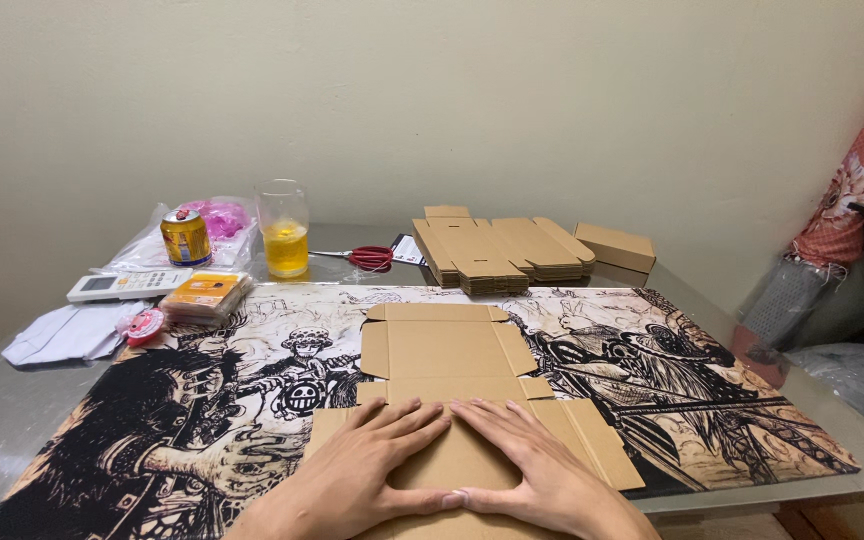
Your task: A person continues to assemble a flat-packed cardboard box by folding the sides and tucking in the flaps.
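Observation:
A flat, unfolded brown cardboard box blank (447, 350) lies on a black-and-white illustrated desk mat (202, 420) in front of me. My left hand (357, 475) and my right hand (532, 470) both press palm-down on the near panel of the blank, fingers spread, fingertips angled toward each other and thumbs meeting at the near edge. Neither hand grips anything.
A stack of flat box blanks (497, 250) and one folded box (614, 245) sit at the back. Red-handled scissors (367, 258), a glass of yellow drink (284, 230), a can (185, 237), a white remote (122, 285), an orange packet stack (207, 293) and a tape roll (144, 325) lie at the left.

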